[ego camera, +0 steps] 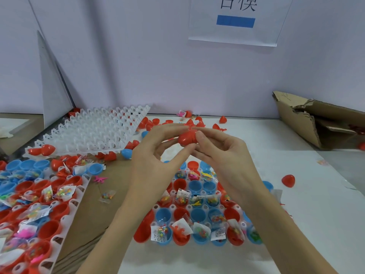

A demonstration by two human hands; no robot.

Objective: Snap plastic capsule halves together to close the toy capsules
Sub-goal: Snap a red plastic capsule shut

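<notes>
capsule: glossy red plastic capsule [187,138], rounded, raised over the filled tray [199,212].
my left hand [158,155]: thumb and fingers pinch it.
my right hand [221,153]: fingertips pinch its other side.

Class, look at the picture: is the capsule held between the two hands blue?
No. The capsule pinched between the left hand and the right hand is red.

2 bare forearms in shot, nothing worn on either.
The left hand [156,155] and the right hand [223,155] show no gloves, no rings, no watch or band at the wrists; no sleeve reaches into view, and the fingernails are short, plain and unpainted.
</notes>
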